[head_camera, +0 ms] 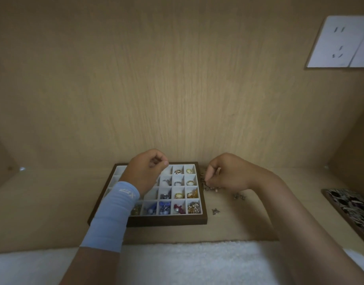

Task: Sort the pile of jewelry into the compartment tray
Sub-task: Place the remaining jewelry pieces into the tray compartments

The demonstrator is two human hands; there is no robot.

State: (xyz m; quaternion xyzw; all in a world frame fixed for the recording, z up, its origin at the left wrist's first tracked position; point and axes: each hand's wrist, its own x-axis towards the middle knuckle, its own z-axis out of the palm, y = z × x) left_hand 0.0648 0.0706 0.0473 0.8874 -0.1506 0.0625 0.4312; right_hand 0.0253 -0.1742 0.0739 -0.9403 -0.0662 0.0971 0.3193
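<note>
A brown-framed compartment tray [166,221] with white cells lies on the wooden surface. Rings, blue beads, red pieces and gold items fill its right and front cells. My left hand [145,171] hovers over the tray's back middle cells with fingers curled; whether it holds something I cannot tell. My right hand [224,171] is just right of the tray, its fingertips pinching at the pile of small jewelry [210,187]. A few loose pieces [238,196] lie further right, and one small piece [215,211] sits near the tray's front right corner.
A wooden back wall stands close behind the tray. A white wall socket [339,42] is at the upper right. A black-and-white patterned object [350,206] lies at the right edge. A white fluffy cloth [177,262] covers the front.
</note>
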